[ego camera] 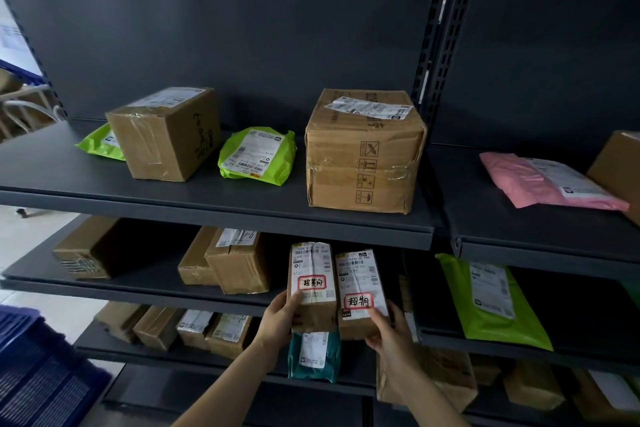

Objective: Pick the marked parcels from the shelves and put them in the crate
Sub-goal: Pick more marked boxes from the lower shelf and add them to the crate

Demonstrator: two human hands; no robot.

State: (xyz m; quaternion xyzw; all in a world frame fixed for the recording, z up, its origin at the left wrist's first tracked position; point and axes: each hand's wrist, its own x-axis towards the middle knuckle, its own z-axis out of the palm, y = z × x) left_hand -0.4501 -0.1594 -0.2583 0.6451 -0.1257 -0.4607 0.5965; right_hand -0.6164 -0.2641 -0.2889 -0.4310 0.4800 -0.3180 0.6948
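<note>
Left hand (278, 321) grips small brown cardboard parcel with white shipping label and red-bordered handwritten sticker (311, 284), fingers curled round its lower left side, thumb on the front face. Right hand (389, 334) grips a second brown cardboard parcel with same kind of label and red-bordered sticker (360, 291), thumb across the lower front, fingers wrapped behind its right edge. Both parcels upright, side by side, edges touching or very nearly, at the front of the middle shelf level; can't tell if their bottoms rest on the shelf. Just below them a teal plastic mailer bag (313, 354) stands on the lower shelf, partly hidden by the left parcel. Left of the hands on the middle shelf, taped brown boxes (228, 263). Right bay, middle level: lime-green mailer bag (491, 298) leaning. Top dark grey metal shelf (207, 208) carries large taped cardboard carton (363, 152), small lime-green mailer (258, 156), and a medium cardboard box (166, 135). Pink mailer bag (550, 180) on the right top shelf. Blue plastic crate (41, 367) at lower left on the floor side, well apart from both parcels.
</note>
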